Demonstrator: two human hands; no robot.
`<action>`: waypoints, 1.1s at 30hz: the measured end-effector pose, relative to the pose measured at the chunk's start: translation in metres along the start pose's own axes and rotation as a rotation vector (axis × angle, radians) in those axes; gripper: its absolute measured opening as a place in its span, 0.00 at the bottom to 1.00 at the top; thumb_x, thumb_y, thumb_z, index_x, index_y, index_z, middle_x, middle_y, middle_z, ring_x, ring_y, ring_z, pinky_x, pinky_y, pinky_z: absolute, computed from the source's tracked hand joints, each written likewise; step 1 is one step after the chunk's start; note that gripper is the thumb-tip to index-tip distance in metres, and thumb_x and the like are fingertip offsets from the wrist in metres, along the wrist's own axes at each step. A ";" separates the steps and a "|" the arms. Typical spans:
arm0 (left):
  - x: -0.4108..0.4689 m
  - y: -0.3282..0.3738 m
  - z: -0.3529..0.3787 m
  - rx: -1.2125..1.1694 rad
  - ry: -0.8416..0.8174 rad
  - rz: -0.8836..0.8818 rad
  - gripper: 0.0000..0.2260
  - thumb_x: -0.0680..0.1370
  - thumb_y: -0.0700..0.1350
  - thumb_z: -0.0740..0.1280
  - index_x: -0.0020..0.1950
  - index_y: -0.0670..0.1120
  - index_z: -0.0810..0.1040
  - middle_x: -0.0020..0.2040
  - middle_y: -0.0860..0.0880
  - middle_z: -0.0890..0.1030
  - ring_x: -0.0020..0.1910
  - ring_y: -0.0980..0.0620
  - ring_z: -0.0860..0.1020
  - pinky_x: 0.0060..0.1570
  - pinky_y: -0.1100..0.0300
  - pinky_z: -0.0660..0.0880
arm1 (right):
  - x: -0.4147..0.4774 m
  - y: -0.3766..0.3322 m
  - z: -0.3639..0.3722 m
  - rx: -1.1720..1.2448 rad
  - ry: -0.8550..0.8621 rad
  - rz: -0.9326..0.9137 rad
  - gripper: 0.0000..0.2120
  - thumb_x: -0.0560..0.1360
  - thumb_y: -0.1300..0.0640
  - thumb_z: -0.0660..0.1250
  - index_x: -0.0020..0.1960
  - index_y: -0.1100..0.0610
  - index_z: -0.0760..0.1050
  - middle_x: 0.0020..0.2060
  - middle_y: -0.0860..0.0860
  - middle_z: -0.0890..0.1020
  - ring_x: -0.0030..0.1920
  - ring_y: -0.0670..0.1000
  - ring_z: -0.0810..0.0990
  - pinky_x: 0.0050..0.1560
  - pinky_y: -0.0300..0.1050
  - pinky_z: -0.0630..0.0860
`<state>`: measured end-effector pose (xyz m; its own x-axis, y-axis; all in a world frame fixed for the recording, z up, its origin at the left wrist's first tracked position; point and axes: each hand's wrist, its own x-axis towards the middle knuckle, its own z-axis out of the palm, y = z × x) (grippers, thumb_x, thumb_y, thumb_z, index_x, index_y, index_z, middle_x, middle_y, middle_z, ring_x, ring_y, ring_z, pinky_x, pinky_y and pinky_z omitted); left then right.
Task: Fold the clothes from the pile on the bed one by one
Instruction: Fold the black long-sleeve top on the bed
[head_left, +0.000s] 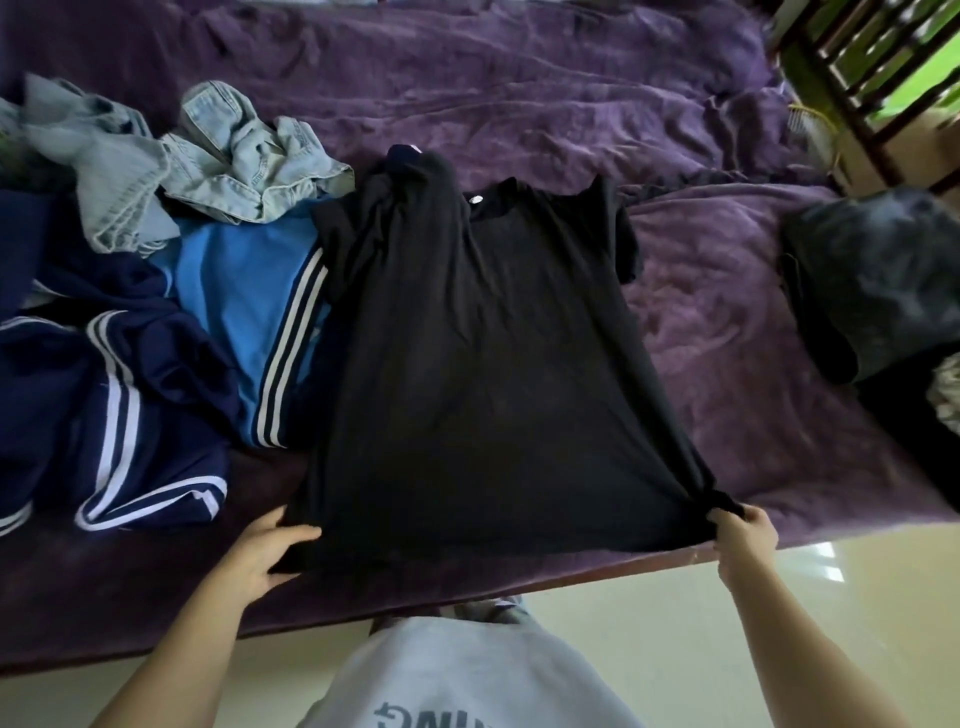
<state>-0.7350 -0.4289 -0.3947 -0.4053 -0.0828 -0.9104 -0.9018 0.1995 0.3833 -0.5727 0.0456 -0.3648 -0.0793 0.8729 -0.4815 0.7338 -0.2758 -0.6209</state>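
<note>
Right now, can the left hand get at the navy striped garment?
Probably yes, once it lets go: the left hand grips a near corner of the black shirt. The navy striped garment lies uncovered on the bed to that hand's left, nothing between them.

Left of the black shirt, passage is blocked by the touching clothes pile. Right of it, bare purple blanket is left free up to a dark bundle.

A glossy cream floor shows at the bottom. At the top right is a dark wooden window grille, with green behind it.
</note>
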 end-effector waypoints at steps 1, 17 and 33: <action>0.002 -0.002 -0.001 0.136 0.056 0.028 0.17 0.72 0.32 0.70 0.58 0.43 0.75 0.53 0.41 0.80 0.51 0.42 0.77 0.48 0.50 0.75 | 0.000 0.006 0.002 -0.117 -0.003 -0.014 0.08 0.69 0.73 0.63 0.48 0.72 0.74 0.37 0.58 0.72 0.35 0.53 0.70 0.30 0.43 0.66; -0.022 0.122 0.172 0.902 0.415 0.331 0.28 0.77 0.53 0.65 0.74 0.47 0.60 0.69 0.42 0.64 0.66 0.41 0.65 0.60 0.47 0.68 | 0.096 -0.172 0.115 -0.398 -0.433 -0.319 0.06 0.75 0.61 0.63 0.40 0.61 0.75 0.34 0.56 0.74 0.39 0.52 0.72 0.42 0.45 0.67; 0.033 0.227 0.252 0.313 0.266 0.472 0.20 0.79 0.46 0.63 0.71 0.48 0.66 0.67 0.46 0.69 0.56 0.55 0.71 0.54 0.60 0.68 | 0.192 -0.283 0.244 0.330 -0.476 0.324 0.14 0.74 0.53 0.70 0.54 0.58 0.70 0.37 0.54 0.75 0.32 0.52 0.73 0.26 0.42 0.72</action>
<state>-0.9148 -0.1407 -0.3767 -0.8093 -0.1478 -0.5686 -0.5458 0.5470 0.6347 -0.9604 0.1932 -0.4328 -0.2343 0.4731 -0.8493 0.5317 -0.6690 -0.5194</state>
